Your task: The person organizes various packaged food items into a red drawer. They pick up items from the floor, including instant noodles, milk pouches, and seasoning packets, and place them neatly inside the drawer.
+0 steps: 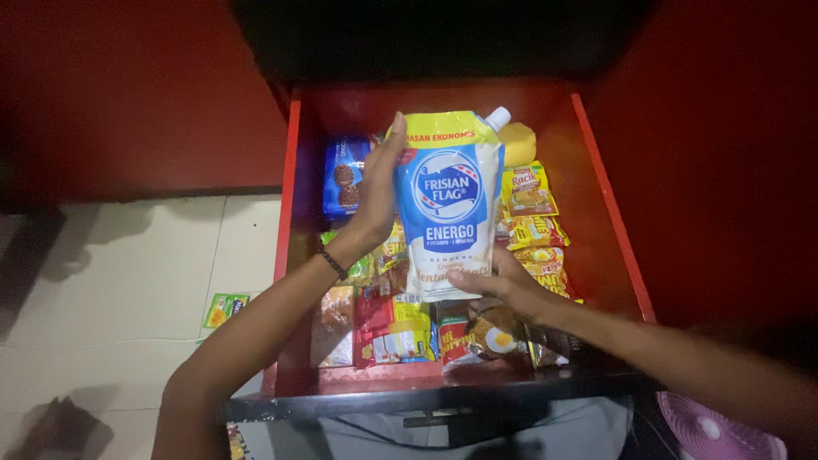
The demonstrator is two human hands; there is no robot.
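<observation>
The spouted pouch (449,204) hides packets behind it; the pink fan (716,430) is cut off.

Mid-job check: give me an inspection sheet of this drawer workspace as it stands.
Surface: open red drawer, packed along its middle; bare red floor at the right.
Job's things: blue, white and yellow spouted pouch, upright above the packets.
Clutter: blue biscuit pack, yellow sachets, noodle packets, yellow block behind the pouch.
Grippers: left hand grips the pouch's left edge; right hand holds its bottom.
Cables: a dark cable below the drawer front.
Surroundings: pale tiled floor with a green sachet; pink fan at lower right.
</observation>
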